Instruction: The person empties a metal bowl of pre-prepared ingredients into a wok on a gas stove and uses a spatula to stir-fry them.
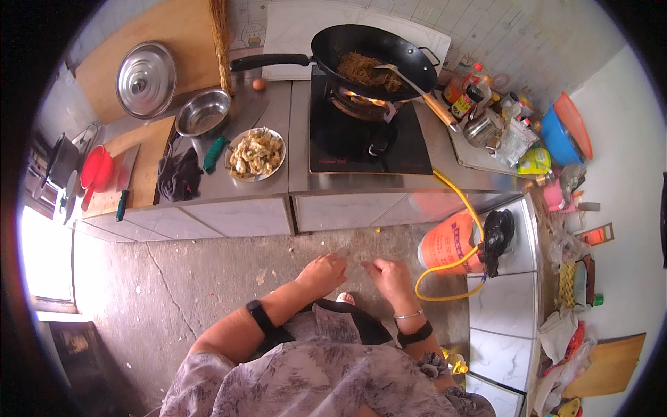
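My left hand and my right hand are held apart in front of my body, over the floor, with fingers curled. Whether either holds something small is unclear. Beyond them, a black wok sits over a lit flame on a black glass-topped gas stove. Brown noodle-like food lies in the wok, where a wooden-handled spatula leans on the rim. Left of the stove stands a plate heaped with pale, battered-looking food.
A cleaver, red plastic strainer or ladle and dark cloth lie on the left, near a steel bowl and an egg. At right are bottles and an orange bucket-like container beside a yellow hose.
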The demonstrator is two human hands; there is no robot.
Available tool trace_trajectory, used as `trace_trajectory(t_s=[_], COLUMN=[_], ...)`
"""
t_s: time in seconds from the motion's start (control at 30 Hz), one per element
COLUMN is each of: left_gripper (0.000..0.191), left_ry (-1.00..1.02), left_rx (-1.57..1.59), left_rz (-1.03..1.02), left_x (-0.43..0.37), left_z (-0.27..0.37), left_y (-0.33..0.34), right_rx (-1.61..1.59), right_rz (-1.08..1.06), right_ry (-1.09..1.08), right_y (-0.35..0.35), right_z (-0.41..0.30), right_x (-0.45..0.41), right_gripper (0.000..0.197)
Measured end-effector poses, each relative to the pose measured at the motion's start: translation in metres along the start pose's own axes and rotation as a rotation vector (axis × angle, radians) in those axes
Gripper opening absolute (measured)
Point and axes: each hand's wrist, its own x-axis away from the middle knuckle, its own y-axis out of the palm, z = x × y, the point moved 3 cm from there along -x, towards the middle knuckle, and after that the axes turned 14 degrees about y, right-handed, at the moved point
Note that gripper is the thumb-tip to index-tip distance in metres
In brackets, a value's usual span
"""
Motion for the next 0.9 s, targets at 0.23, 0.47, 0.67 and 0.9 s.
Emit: trace_trajectory(t_s=[0.23, 0.47, 0.67, 0.9], left_gripper=[0.020, 0.043, 0.042, 0.045], left_ry=[-0.048, -0.102, -0.095, -0.244], left_rx=[0.023, -0.036, 0.053, -0.048], left_rz=[0.064, 0.024, 0.068, 0.057], left_x=[-0.004, -0.006, -0.004, -0.015], left_z=[-0.014, 0.004, -0.015, 0.008], left_y=[0.007, 0.007, 0.052, 0.069], right_rx=[-0.044, -0.213, -0.162, -0.182], right_rz=[-0.050, -0.216, -0.199, -0.237], right_ry=[-0.335, -0.224, -0.221, -0.132], right_y=[-0.016, -0.048, -0.087, -0.114], right_z=[-0.024, -0.009, 0.013, 0.048], right_x=[-0.005, -0.021, -0.027, -0.041], right_gripper=[0.024, 0.034, 0.033, 0.029])
